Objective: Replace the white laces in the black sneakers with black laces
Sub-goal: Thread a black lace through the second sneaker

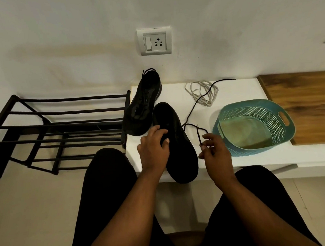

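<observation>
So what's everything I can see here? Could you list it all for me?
sneakers: 2, black, on the white bench; near one overhangs the front edge, far one behind it
black lace: 1, runs from the near sneaker towards the wall
white laces: a loose pile, at the back of the bench
basket: 1, teal, on the bench, right
bench: 1, white
wooden board: 1, brown, far right
rack: 1, black, on the floor, left
socket: 1, white, on the wall
left hand: grips the near sneaker
right hand: fingers pinch the black lace
</observation>
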{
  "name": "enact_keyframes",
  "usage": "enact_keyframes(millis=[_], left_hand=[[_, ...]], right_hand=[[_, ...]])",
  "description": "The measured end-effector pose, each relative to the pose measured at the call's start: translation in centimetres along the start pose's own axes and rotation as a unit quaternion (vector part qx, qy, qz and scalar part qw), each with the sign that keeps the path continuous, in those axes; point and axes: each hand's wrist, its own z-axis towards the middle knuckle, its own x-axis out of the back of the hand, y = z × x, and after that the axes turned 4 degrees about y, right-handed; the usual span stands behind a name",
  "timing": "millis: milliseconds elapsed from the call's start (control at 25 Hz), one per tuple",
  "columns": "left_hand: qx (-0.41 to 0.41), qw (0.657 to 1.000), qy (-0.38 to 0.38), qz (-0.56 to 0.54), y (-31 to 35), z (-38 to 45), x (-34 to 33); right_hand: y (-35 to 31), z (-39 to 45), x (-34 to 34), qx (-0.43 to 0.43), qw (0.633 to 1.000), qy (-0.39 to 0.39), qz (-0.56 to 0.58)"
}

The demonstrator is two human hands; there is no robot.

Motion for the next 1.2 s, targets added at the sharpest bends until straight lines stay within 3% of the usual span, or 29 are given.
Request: enact_keyframes(millis=[120,200,440,560,640,720,800,880,1000,1080,1200], left_hand=[[-0.043,0.988,-0.048,0.139,0.0,-0.1,0.2],[-0.046,0.981,-0.037,0.186,0.1,-0.7,-0.3],[-0.14,0.944,-0.083,0.289,0.8,1.1,-1.1],[-0.174,0.913,-0.108,0.353,0.8,2.5,-0.8],[-0.119,0.926,-0.124,0.337,0.6,2.5,-0.7],[-0.007,0.954,-0.148,0.262,0.9,2.4,-0.7],[0.099,0.966,-0.154,0.182,1.5,2.3,-0.6],[0.144,0.972,-0.142,0.12,1.5,2.2,-0.5],[0.116,0.984,-0.129,0.044,0.3,2.0,-0.2],[0.059,0.988,-0.133,0.052,-0.3,2.0,-0.1],[0.016,0.987,-0.137,0.078,-0.7,1.7,-0.6]], right_hand=[[-0.7,-0.4,-0.8,-0.059,0.996,-0.058,0.028],[-0.9,-0.5,-1.5,-0.085,0.992,-0.098,0.012],[-0.3,0.1,-2.9,0.001,0.97,-0.191,-0.149],[-0.3,1.0,-4.5,0.026,0.959,-0.229,-0.167],[0.4,0.9,-5.0,-0.017,0.975,-0.189,-0.117],[1.3,0.5,-5.1,-0.043,0.984,-0.145,-0.099],[1.8,0.2,-5.2,-0.029,0.985,-0.125,-0.114],[1.6,0.4,-5.6,-0.021,0.989,-0.111,-0.092],[1.3,0.6,-6.0,-0.048,0.994,-0.086,-0.051],[0.7,0.8,-6.2,-0.031,0.995,-0.08,-0.06],[-1.3,2.5,-7.1,0.143,0.976,-0.125,-0.107]])
